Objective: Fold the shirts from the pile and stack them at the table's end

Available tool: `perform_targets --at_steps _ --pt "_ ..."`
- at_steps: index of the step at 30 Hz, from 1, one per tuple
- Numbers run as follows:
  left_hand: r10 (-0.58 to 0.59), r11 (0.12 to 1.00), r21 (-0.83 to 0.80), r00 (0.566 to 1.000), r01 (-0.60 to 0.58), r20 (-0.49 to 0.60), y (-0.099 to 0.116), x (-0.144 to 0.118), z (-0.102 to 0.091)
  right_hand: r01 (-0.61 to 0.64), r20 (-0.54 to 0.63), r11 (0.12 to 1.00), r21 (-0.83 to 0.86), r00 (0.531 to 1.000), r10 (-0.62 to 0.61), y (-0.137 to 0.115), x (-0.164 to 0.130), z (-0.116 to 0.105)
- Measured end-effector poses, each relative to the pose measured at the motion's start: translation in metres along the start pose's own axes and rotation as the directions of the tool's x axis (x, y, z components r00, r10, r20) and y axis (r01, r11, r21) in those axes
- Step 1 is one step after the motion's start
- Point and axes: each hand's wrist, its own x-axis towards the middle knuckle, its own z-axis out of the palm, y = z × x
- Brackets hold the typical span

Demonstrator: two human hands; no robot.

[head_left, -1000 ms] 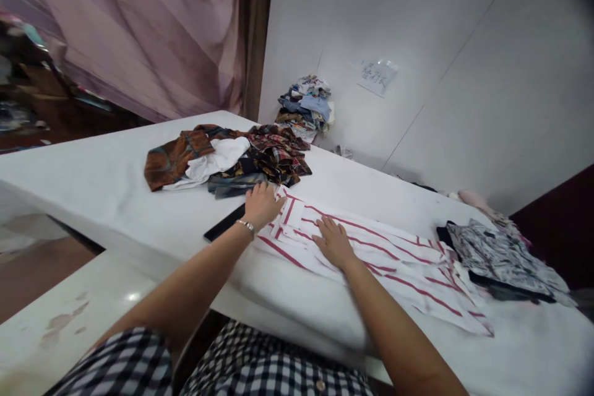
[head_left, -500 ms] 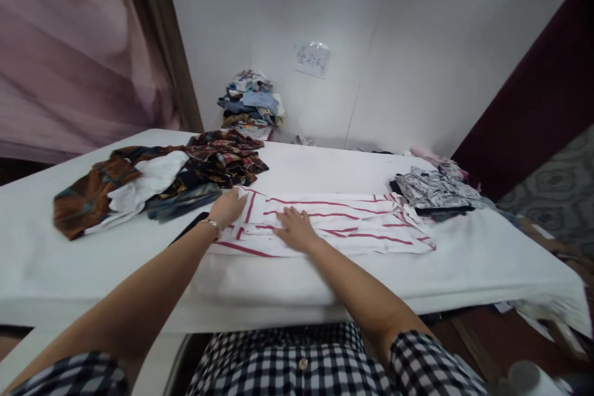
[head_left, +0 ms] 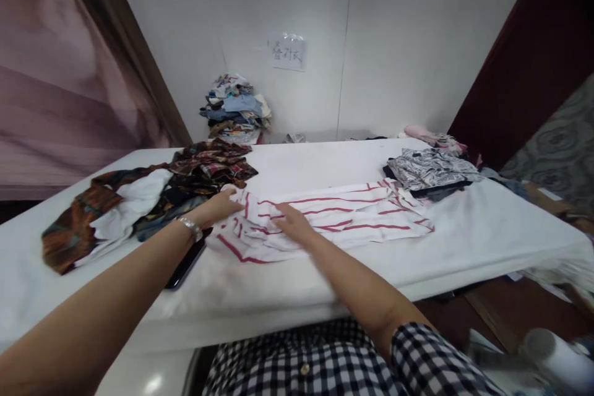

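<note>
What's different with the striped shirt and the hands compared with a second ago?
The left end of the striped shirt is now bunched and lifted a little, where it lay flat a second ago. The left hand has closed on that end, and the right hand has turned from flat to gathering the cloth. The dark pile, the phone and the patterned clothes on the white table lie as before.

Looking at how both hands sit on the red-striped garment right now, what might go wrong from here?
The dark phone lies beside the left hand near the table's front edge; a sweep of the forearm might knock it off. The striped garment looks bunched under the right hand, so creases may get pressed in. The pile of dark patterned clothes touches the garment's left end and might get caught up with it.
</note>
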Motion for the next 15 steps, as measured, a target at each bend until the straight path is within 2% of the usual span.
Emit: perform_targets --at_steps 2,5,7,8,10,11,12,13,15 --pt "0.076 0.993 -0.090 0.997 -0.073 0.024 0.025 0.000 0.004 -0.068 -0.152 0.943 0.327 0.981 0.123 0.004 0.005 -0.014" --pt "0.188 0.966 -0.190 0.981 -0.177 0.044 0.070 -0.001 0.023 -0.036 -0.285 0.753 0.657 0.913 0.292 0.009 0.011 -0.044" --pt "0.193 0.952 -0.264 0.974 -0.156 0.121 0.099 -0.004 0.041 0.008 -0.340 0.676 0.736 0.869 0.360 0.013 0.011 -0.065" --pt "0.204 0.932 -0.339 0.956 -0.125 0.211 0.111 -0.006 0.050 0.019 -0.363 0.658 0.752 0.847 0.389 0.016 0.010 -0.075" --pt "0.246 0.880 -0.471 0.912 -0.068 0.329 0.122 -0.006 0.066 0.034 -0.403 0.643 0.765 0.803 0.439 0.020 0.008 -0.091" --pt "0.257 0.865 -0.497 0.910 -0.066 0.326 0.122 -0.005 0.072 0.039 -0.423 0.641 0.766 0.782 0.457 0.021 0.006 -0.097" --pt "0.253 0.873 -0.478 0.929 -0.098 0.271 0.117 -0.003 0.077 0.047 -0.444 0.646 0.762 0.764 0.468 0.022 0.004 -0.102" --pt "0.240 0.900 -0.410 0.955 -0.152 0.173 0.109 -0.001 0.081 0.056 -0.465 0.656 0.752 0.751 0.469 0.022 0.003 -0.105" --pt "0.225 0.958 -0.171 0.973 -0.231 -0.056 0.084 0.003 0.087 0.075 -0.501 0.687 0.723 0.741 0.446 0.021 0.001 -0.107"
